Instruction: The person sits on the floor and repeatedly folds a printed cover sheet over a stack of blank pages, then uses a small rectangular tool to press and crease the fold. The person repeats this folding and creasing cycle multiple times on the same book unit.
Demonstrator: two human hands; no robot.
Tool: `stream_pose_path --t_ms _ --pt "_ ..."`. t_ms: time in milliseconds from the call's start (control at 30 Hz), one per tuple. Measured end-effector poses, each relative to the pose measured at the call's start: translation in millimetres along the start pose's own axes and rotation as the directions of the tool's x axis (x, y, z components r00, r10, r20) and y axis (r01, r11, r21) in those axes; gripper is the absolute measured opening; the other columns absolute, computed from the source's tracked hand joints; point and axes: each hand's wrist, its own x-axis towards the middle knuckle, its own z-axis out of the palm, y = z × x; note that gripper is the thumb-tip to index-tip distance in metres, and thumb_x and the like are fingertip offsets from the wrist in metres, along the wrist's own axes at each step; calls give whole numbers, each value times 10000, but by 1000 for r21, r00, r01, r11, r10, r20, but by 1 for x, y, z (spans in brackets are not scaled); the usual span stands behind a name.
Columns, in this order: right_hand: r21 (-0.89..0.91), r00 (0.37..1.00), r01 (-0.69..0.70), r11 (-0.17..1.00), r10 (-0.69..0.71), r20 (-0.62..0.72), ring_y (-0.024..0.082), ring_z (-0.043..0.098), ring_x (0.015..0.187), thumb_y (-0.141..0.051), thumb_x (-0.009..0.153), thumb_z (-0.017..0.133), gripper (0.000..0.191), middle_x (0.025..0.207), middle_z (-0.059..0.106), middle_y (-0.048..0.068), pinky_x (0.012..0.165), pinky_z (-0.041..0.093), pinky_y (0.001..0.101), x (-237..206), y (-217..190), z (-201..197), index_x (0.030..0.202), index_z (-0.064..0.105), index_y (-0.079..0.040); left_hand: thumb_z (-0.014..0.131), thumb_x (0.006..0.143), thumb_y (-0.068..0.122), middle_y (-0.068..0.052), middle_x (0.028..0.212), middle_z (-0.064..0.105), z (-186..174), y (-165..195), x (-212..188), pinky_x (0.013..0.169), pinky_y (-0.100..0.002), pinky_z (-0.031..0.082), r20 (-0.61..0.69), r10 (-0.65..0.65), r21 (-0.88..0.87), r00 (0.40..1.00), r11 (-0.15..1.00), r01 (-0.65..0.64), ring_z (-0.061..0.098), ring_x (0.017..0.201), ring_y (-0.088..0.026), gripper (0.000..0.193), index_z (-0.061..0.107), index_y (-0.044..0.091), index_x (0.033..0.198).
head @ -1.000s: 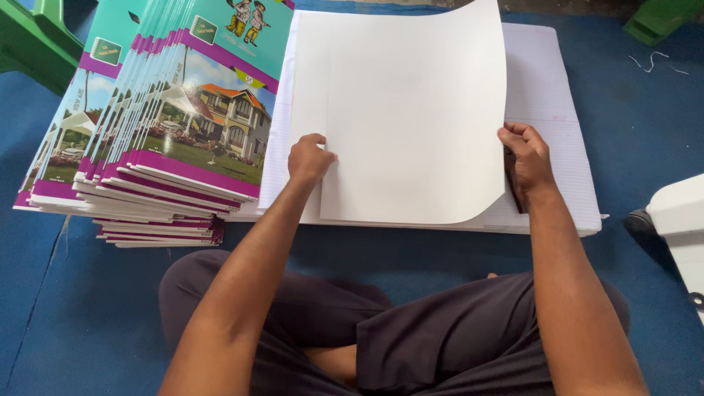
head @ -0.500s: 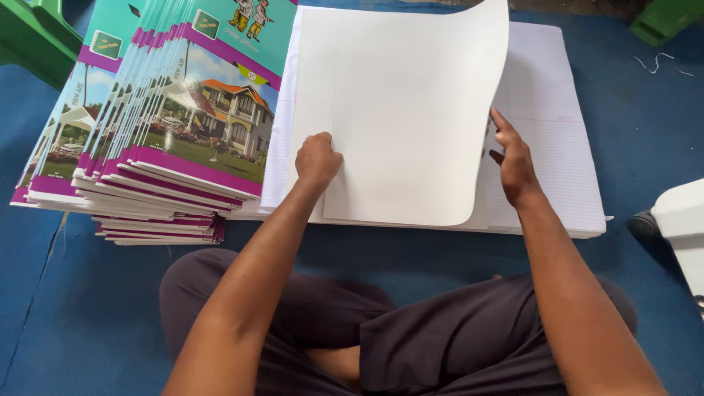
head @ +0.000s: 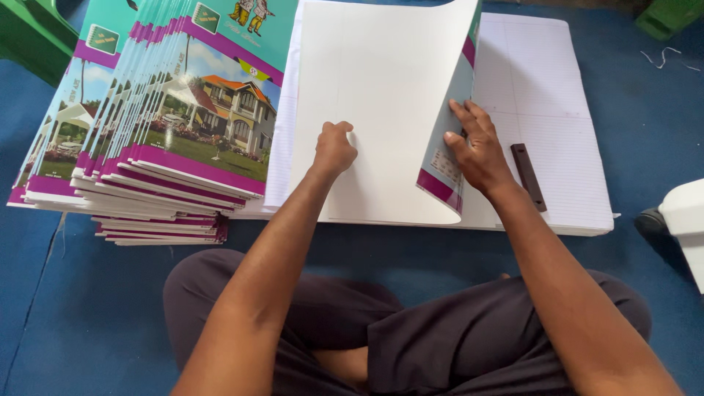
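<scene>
A white cover sheet (head: 381, 110) is folded leftward over a stack of lined paper (head: 543, 110); its printed teal and purple side (head: 444, 172) shows along the right edge. My left hand (head: 334, 147) is a fist pressing on the sheet's white face. My right hand (head: 477, 147) lies flat with fingers spread against the sheet's turned-up right edge. A dark brown flat bar (head: 529, 176) rests on the lined paper just right of my right hand.
A fanned pile of finished notebooks (head: 161, 125) with house pictures and purple bands sits at the left. A green plastic object (head: 29, 33) is at the far left, a white object (head: 686, 220) at the right edge. Blue floor lies around my crossed legs.
The cover sheet has swung further left, exposing its printed side and the lined paper. My right hand moved left with the sheet's edge; the dark bar is now uncovered.
</scene>
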Motion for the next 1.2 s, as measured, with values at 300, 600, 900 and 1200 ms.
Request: stream_pose_path --t_ms 300,600,900,1200 --pt "-223 987 155 962 -158 6 437 288 1487 -475 961 537 634 1604 346 236 1198 271 574 9 -4 19 1531 503 -197 651 790 35 -187 1368 522 -5 -1 8 1017 -444 512 65 -73 -52 995 996 76 588 1213 -375 497 660 97 1283" --pt "-381 935 340 860 -352 41 426 311 1487 -472 975 580 591 1548 418 267 1203 222 598 15 -14 39 1484 574 -171 731 862 483 -186 1050 705 -14 8 9 835 -415 566 108 -84 -112 991 989 96 711 949 -302 533 741 -15 1053" --pt "-423 874 467 776 -479 86 400 351 1458 -490 980 603 536 1519 445 235 1201 224 618 20 -26 64 1418 648 -185 502 858 768 -232 1055 711 -13 0 27 700 -429 606 224 -85 -352 971 922 162 704 928 -307 860 775 -27 1039" --pt "-485 815 543 685 -570 107 379 382 1424 -485 943 664 494 1485 510 207 1209 218 579 23 -41 86 1349 693 -206 619 815 729 -228 1014 732 -16 1 26 659 -418 587 305 -107 -413 946 881 232 729 879 -315 804 718 -19 1092"
